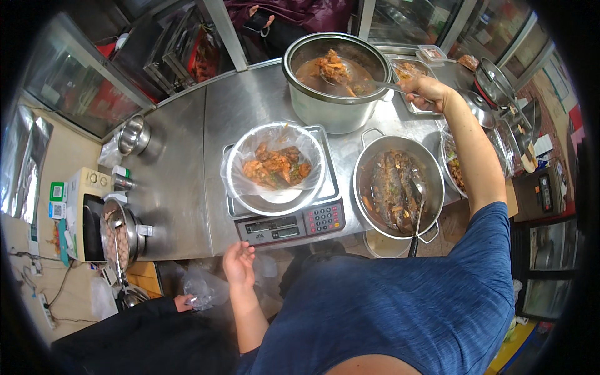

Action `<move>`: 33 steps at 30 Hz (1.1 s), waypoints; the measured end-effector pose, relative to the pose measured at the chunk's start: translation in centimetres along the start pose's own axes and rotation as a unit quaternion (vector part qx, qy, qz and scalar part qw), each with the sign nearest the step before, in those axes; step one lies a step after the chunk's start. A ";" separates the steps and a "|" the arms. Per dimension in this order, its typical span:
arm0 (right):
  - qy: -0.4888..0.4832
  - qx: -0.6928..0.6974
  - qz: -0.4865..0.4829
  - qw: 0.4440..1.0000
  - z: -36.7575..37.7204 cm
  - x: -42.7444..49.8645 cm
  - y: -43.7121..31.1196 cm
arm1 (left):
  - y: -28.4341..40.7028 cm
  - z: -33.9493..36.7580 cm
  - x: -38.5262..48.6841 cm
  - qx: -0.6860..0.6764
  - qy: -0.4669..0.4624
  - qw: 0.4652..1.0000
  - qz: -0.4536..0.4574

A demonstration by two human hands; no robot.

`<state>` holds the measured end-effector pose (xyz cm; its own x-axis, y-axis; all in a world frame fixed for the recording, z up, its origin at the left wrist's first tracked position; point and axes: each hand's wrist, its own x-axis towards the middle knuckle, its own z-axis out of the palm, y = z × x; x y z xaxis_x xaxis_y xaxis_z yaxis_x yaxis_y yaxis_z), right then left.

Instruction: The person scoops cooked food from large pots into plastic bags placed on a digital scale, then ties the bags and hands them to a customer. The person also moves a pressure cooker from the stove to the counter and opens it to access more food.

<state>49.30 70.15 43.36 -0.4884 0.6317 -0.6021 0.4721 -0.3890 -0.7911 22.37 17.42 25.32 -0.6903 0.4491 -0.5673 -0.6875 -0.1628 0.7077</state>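
My right hand (425, 93) grips the handle of a long metal ladle (382, 85) over a deep round pot (335, 110) of brown broth. Chunks of braised meat (333, 67) are heaped in the ladle's bowl, at or just above the liquid. My left hand (239, 264) is empty, its fingers loosely curled, near the front edge of a digital scale (290, 228). A metal bowl (273, 206) lined with a clear plastic bag rests on the scale. Inside the bag lie sauced meat pieces (274, 164).
A two-handled pot (357, 187) of whole fish in sauce, with a spoon (418, 206) in it, stands right of the scale. Another person's hand (183, 303) holds a plastic bag (206, 288) at lower left. Beyond the counter (178, 187), someone holds a phone (258, 21).
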 end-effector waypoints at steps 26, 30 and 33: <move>-0.101 -0.144 -0.105 0.979 7.2 -11.0 1.1 | 0.1 1.5 -0.4 0.034 -0.023 0.999 -0.001; -0.110 -0.203 -0.069 0.970 11.6 -11.8 3.1 | -0.1 1.5 -0.6 0.031 -0.023 0.999 -0.003; -0.071 -0.364 -0.177 0.912 14.8 -12.1 5.4 | -0.3 1.3 -0.9 0.030 -0.023 0.999 0.001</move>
<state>46.91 50.54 44.75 -0.7699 0.5186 -0.3718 0.6035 0.4024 -0.6884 23.44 18.21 26.15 -0.6794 0.4884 -0.5476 -0.6710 -0.1116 0.7330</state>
